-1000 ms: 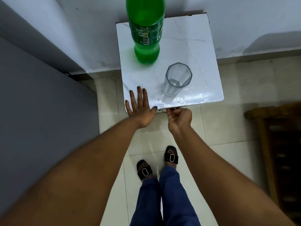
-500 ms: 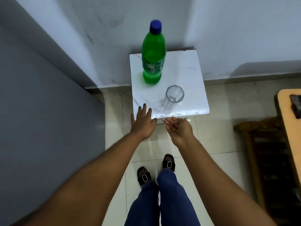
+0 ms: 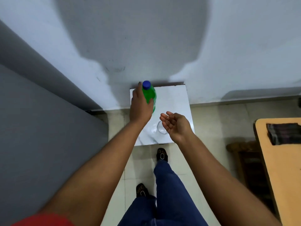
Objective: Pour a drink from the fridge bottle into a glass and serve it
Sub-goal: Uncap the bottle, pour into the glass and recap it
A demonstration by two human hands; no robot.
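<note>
A green bottle (image 3: 150, 93) with a blue cap stands upright at the back left of a small white table (image 3: 175, 98). My left hand (image 3: 140, 106) wraps around the bottle's left side, fingers and thumb on its body. A clear empty glass (image 3: 161, 128) stands near the table's front, mostly hidden behind my right hand (image 3: 175, 125). That hand hovers over the glass with palm up and fingers apart, holding nothing.
The table stands against a pale wall (image 3: 146, 38). A grey surface (image 3: 40, 128) fills the left side. At the right is a wooden table (image 3: 283, 168) with a dark cloth (image 3: 284, 132) on it, and a dark wooden frame (image 3: 249, 163) beside it. My sandalled feet stand on the tiled floor (image 3: 211, 128).
My left hand rose from the table's front edge and took hold of the bottle. My right hand lifted and opened over the glass. The camera pulled back and up.
</note>
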